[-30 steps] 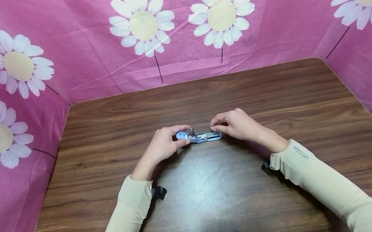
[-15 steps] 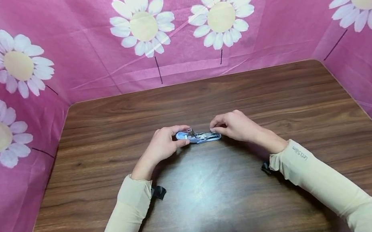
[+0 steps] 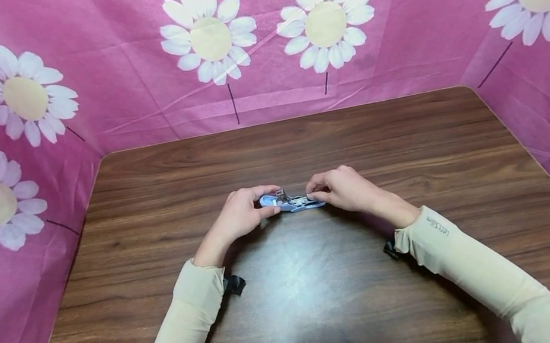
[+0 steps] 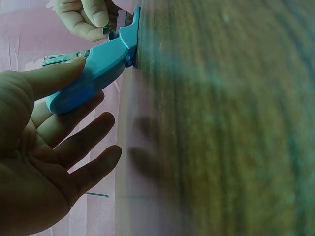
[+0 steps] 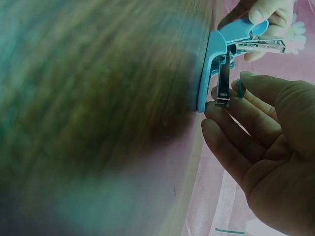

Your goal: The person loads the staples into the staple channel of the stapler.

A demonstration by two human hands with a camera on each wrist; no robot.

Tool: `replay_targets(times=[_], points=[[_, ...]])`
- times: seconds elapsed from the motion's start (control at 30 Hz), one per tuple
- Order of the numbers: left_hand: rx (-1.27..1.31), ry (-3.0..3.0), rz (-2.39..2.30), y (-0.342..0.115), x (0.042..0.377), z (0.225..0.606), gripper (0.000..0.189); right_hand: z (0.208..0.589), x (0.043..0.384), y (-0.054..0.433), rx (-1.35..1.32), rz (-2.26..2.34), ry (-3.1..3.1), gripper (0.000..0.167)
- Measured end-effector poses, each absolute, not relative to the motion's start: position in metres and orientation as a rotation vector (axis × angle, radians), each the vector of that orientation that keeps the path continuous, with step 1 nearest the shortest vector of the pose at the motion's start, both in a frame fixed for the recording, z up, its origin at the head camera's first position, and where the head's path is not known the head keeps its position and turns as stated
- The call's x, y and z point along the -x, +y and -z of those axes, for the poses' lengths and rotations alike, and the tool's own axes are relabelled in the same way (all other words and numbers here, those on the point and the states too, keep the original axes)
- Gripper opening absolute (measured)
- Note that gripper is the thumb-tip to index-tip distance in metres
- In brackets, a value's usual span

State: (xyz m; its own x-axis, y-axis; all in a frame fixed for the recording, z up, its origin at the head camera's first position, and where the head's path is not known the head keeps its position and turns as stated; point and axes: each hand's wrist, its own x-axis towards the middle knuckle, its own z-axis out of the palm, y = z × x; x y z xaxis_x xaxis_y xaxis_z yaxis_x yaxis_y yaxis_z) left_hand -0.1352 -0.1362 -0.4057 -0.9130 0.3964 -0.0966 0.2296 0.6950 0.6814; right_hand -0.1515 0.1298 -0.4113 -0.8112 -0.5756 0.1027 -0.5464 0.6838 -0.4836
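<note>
A light blue stapler (image 3: pixel 270 200) sits opened up on the table, its top cover swung back to the left. My left hand (image 3: pixel 245 213) grips that cover between thumb and forefinger, while its other fingers spread away from it in the left wrist view. The metal magazine (image 5: pixel 224 78) shows bare in the right wrist view. Just beside its outer end, my right hand (image 3: pixel 347 189) pinches a short dark strip of staples (image 5: pixel 241 87) between thumb and forefinger. Its remaining fingers bend close to the magazine's end. From the head view the strip is hidden by the right fingers.
The brown wood-grain table (image 3: pixel 297 312) spreads around both hands. A pink cloth (image 3: pixel 273 94) with large white daisies stands along its back and sides. Black straps (image 3: pixel 235 285) hang from the sleeve cuffs.
My right hand has shifted slightly left, its fingertips now further over the stapler's magazine. My left hand and the stapler stay where they were.
</note>
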Motion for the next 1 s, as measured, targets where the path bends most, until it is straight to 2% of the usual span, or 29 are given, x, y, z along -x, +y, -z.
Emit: replay_targets(times=[0.5, 1.0], points=[[-0.510, 2.672, -1.033, -0.1357, 0.1341, 0.4037, 0.044, 0.4099, 0.1499, 0.1286, 0.923, 0.737, 2.811, 0.009], [-0.495, 2.677, -1.037, -0.1359, 0.1342, 0.4053, 0.041, 0.4100, 0.1489, 0.1263, 1.016, 0.657, 2.851, 0.007]])
